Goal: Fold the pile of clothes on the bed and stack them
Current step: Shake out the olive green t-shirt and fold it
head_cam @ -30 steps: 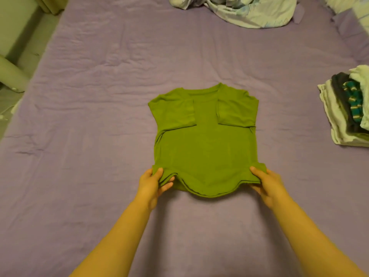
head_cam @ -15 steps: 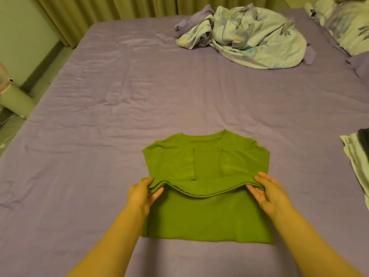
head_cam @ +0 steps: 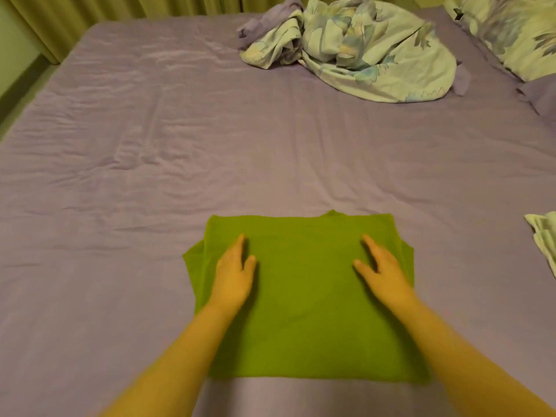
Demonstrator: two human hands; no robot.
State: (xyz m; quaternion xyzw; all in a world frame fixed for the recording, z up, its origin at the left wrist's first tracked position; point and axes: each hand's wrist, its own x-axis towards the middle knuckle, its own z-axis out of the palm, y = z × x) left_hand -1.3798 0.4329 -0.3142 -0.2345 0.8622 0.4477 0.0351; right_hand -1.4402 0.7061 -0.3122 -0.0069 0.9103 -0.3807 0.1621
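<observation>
A green cotton T-shirt (head_cam: 304,311), folded in half into a broad rectangle, lies flat on the wrinkled purple bed sheet (head_cam: 150,182) at the near middle of the bed. A small peak of its neckline shows at the far edge, and lower layers stick out a little at the left and right sides.

The left hand (head_cam: 233,273) rests palm down on the left part of the shirt, its fingers (head_cam: 239,245) stretched out together and the thumb set apart; it grips nothing. The right hand (head_cam: 380,266) lies palm down on the right part in the same way, fingers flat and spread from the thumb, holding nothing. Both bare forearms reach in from the near edge.

At the far side of the bed lies a crumpled pale floral quilt (head_cam: 367,52), and a pillow in the same pale floral print (head_cam: 520,34) sits in the far right corner. At the right edge, level with the shirt and well apart from it, shows the corner of a pale folded cloth (head_cam: 544,236). Yellow-green curtains (head_cam: 90,10) hang behind the bed.
</observation>
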